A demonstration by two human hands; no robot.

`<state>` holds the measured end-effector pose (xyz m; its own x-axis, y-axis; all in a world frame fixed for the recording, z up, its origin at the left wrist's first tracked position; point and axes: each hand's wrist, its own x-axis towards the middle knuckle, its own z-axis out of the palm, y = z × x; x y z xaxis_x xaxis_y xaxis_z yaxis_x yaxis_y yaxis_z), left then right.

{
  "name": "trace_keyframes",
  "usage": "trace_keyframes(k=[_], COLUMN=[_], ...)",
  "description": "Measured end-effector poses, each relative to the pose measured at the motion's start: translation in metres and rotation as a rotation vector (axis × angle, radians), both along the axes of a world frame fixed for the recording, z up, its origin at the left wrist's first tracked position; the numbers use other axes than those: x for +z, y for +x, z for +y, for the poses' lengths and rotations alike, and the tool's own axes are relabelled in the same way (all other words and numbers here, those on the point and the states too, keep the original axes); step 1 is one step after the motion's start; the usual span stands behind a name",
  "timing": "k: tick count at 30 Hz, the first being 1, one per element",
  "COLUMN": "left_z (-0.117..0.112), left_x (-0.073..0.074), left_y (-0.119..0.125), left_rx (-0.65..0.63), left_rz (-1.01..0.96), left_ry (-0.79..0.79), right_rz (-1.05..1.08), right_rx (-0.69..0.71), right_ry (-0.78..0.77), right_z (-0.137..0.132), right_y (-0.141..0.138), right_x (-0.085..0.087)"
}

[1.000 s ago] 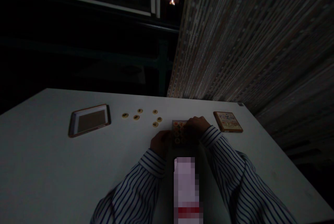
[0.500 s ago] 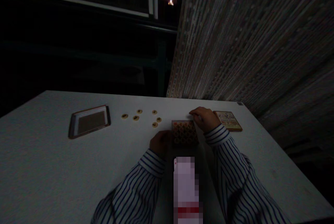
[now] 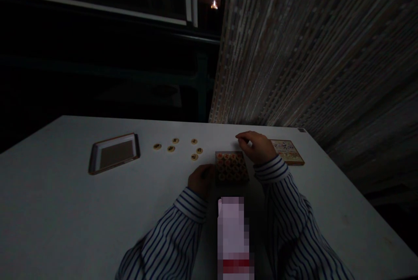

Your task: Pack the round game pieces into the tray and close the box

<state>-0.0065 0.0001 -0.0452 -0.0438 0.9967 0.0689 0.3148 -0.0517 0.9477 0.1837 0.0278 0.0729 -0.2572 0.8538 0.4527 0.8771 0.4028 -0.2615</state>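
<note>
In the dim head view, a box of Chinese chess pieces point(image 3: 231, 166) sits on the table, its round pieces packed in rows with red and dark characters. My left hand point(image 3: 200, 180) is curled at the box's left side, close against it; its fingertips are in shadow. Beyond the box's far right corner hovers my right hand point(image 3: 256, 146), thumb and index finger drawn together in a pinch. Anything between those fingertips is too small and dark to make out. Several loose Chinese chess pieces point(image 3: 171, 149) lie face up to the left of the box.
On the left of the white table point(image 3: 65, 210) lies a shallow tray-like lid point(image 3: 114, 151). A flat printed box or lid point(image 3: 287, 151) is partly behind my right hand. Near me is a phone with a blurred screen point(image 3: 231, 227). A string curtain point(image 3: 261, 53) hangs beyond the table.
My right hand has shifted slightly up and its thumb shows more clearly. My left hand keeps its place by the box. The view has moved a little; the loose pieces are as before.
</note>
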Motion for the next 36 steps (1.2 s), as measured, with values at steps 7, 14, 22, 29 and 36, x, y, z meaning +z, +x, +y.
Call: trace_keyframes(k=[7, 14, 22, 29, 36], left_z=[0.0, 0.0, 0.0, -0.001, 0.0], left_x=[0.001, 0.002, 0.0, 0.004, 0.004], left_y=[0.001, -0.001, 0.0, -0.001, 0.0], left_rx=[0.023, -0.012, -0.012, -0.011, -0.014], left_rz=[0.024, 0.017, 0.002, 0.01, 0.004], left_ry=[0.047, 0.017, 0.011, 0.012, 0.015], right_rz=[-0.367, -0.521, -0.57, -0.6, -0.561], right_rx=[0.046, 0.04, 0.058, 0.054, 0.052], right_ry=[-0.417, -0.592, -0.59, -0.595, -0.569], right_z=[0.007, 0.016, 0.018, 0.02, 0.017], right_y=[0.009, 0.0, 0.0, -0.003, -0.002], right_x=[-0.012, -0.028, -0.038, -0.039, -0.039])
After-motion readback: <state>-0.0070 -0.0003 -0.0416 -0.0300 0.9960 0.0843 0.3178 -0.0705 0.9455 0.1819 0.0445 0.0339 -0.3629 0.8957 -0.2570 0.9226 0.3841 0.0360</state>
